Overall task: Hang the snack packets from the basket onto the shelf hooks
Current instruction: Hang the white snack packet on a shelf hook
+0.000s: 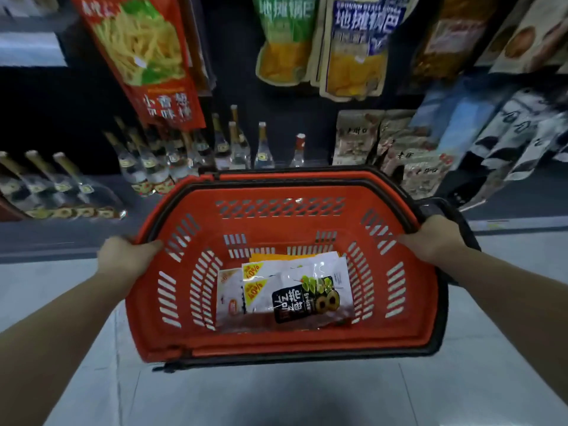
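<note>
I hold the red basket (285, 342) out toward the shelf, my left hand (124, 256) clamped on its left rim and my right hand (431, 241) clamped on its right rim. Hung bags (353, 47) crowd the hooks well beyond and above both hands. The snack packets (285, 292) lie flat on the basket floor between my hands and nearer me than either, long axis running hand to hand. My right hand looks slightly nearer.

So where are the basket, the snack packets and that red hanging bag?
basket (276, 345): head view, near rim.
snack packets (292, 287): head view, top packet's front.
red hanging bag (144, 47): head view, printed front.
</note>
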{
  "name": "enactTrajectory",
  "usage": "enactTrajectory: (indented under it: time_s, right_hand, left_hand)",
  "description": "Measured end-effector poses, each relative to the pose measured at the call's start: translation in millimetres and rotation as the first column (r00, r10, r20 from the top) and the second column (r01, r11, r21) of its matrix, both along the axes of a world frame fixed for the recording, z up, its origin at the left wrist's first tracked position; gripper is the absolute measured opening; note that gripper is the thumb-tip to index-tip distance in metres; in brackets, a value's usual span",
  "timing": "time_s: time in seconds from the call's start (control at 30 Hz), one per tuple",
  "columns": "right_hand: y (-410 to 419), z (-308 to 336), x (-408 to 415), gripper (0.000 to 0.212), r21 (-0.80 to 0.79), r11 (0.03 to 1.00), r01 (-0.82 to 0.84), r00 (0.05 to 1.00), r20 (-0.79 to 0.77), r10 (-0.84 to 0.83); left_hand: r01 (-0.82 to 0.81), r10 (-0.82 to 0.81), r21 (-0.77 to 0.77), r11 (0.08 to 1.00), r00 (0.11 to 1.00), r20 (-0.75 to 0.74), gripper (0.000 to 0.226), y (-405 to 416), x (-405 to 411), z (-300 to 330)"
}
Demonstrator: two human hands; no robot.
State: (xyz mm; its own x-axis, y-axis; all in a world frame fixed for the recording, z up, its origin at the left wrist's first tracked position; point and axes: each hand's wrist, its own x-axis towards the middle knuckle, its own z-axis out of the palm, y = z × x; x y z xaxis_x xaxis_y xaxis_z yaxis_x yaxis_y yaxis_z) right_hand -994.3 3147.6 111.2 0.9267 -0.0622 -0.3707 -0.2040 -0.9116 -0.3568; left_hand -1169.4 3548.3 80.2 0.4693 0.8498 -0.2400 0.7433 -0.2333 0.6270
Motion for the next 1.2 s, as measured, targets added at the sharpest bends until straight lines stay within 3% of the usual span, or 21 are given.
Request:
enactTrajectory:
  time_s: [0.13, 0.27, 0.37, 0.47, 0.6, 0.67, 0.7, 0.77, 0.83, 0.93, 1.0, 1.1, 1.2]
  right_hand:
    - [1, -96, 13, 0.032, -0.01, 1.0, -0.005, 0.999, 0.037, 0.006]
    - [0, -156, 23, 0.042, -0.004, 1.0, 0.008, 0.999, 0.038, -0.008]
    - [-2, -179, 31, 0.047, -0.001, 1.0, 0.015, 0.998, 0.06, -0.015]
    - [-2, -182, 38, 0.045, -0.012, 1.0, 0.029, 0.997, 0.078, -0.028]
    - [-5, -184, 41, 0.056, -0.049, 0.999, 0.016, 0.999, 0.037, -0.014]
    - [-5, -188, 41, 0.069, -0.083, 0.996, 0.013, 1.0, 0.016, -0.012]
    - [-3, -189, 39, 0.074, -0.126, 0.992, 0.008, 1.0, 0.031, -0.005]
    - [4, -191, 30, 0.08, -0.385, 0.916, -0.115, 0.971, 0.152, 0.185]
    - [14, -200, 19, 0.081, -0.618, 0.725, -0.305, 0.801, 0.245, 0.546]
    - [39, -216, 9, 0.068, -0.698, 0.442, -0.564, 0.486, 0.153, 0.86]
    - [62, -229, 6, 0.058, -0.637, 0.291, -0.714, 0.368, 0.012, 0.93]
    - [97, -253, 9, 0.053, -0.549, 0.186, -0.815, 0.304, -0.131, 0.944]
    - [122, -285, 12, 0.052, -0.451, 0.206, -0.868, 0.337, -0.232, 0.912]
  left_hand:
    - [0.008, -0.008, -0.011, 1.0, 1.0, 0.008, 0.02, 1, 9, -86]
    - [0.024, -0.024, 0.014, 1.0, 0.999, -0.025, 0.023, -2, 15, -136]
    - [0.016, -0.014, 0.026, 1.0, 0.998, -0.057, 0.039, -2, 22, -157]
    - [0.02, -0.016, 0.056, 0.998, 0.997, -0.073, 0.036, -2, 31, -163]
    - [0.163, -0.143, 0.078, 0.984, 0.965, -0.22, 0.042, -3, 32, -162]
    - [0.339, -0.232, 0.297, 0.893, 0.91, -0.343, 0.055, -11, 30, -164]
    - [0.444, -0.292, 0.462, 0.767, 0.884, -0.364, 0.059, -17, 30, -167]
    - [0.584, -0.484, 0.672, 0.455, 0.796, -0.364, 0.05, -39, 33, -169]
    - [0.759, -0.611, 0.56, 0.332, 0.625, -0.486, 0.036, -67, 42, -173]
    - [0.959, -0.582, 0.107, 0.261, 0.245, -0.775, 0.029, -98, 57, -203]
    - [0.977, -0.528, -0.077, 0.198, 0.04, -0.848, 0.029, -104, 64, -222]
    - [0.934, -0.532, -0.28, 0.223, -0.124, -0.838, 0.038, -94, 74, -246]
    - [0.904, -0.613, -0.368, 0.217, -0.167, -0.772, 0.047, -83, 80, -260]
